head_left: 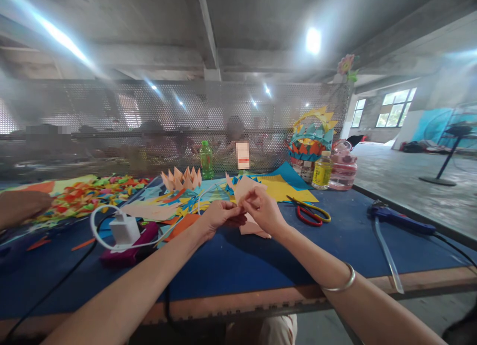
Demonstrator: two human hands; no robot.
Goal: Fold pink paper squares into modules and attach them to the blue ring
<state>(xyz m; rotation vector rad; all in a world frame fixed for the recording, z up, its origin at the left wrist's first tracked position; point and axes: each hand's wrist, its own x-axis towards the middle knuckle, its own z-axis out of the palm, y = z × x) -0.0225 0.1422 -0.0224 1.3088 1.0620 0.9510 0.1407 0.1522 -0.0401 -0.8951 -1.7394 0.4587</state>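
Note:
My left hand [225,213] and my right hand [261,208] meet over the table, fingertips pinched together on a sheet of peach paper [245,186]. Part of the sheet rises behind the fingers, which hide the fold or edge they grip. Just below lie more peach paper pieces [254,229] on the blue tabletop. Behind my hands sits a spiky blue paper piece [242,179]. To the right of my right hand rest scissors [311,215] with red and yellow handles. A spiked peach paper ring [182,180] stands beyond my left hand.
A glue gun [406,221] with a clear glue stick [389,258] lies at right. Bottles [322,171] and a layered paper basket [313,138] stand behind. A white charger [124,230] sits on a purple power strip [128,248]. Another person's hand [26,207] is by paper scraps [85,196].

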